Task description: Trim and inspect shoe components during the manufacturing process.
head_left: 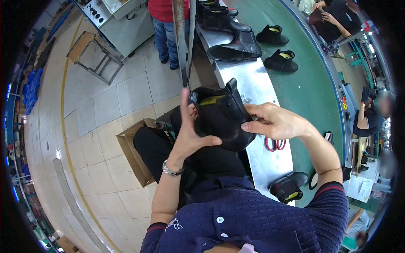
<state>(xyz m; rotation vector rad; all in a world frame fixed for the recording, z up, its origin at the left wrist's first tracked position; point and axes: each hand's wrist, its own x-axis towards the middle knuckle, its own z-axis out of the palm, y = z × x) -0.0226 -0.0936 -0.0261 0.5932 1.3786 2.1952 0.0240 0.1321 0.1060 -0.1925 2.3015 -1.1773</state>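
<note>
A black ankle boot (223,120) with a yellow patch inside its opening is held up over my lap. My left hand (187,137) grips its left side, thumb along the lower edge, forefinger stretched up, other fingers partly hidden behind the boot. On the right side, my right hand (274,122) pinches the boot's edge between thumb and fingers. Just below that hand, red-handled scissors (275,144) lie on the metal bench (263,162); their blades are hidden.
More black boots (238,46) stand on the bench's far end, others (281,61) on the green surface beside it. Another boot (289,185) lies near my right elbow. A cardboard box (135,156) sits left of my legs, a stool (95,55) farther off. Co-workers are nearby.
</note>
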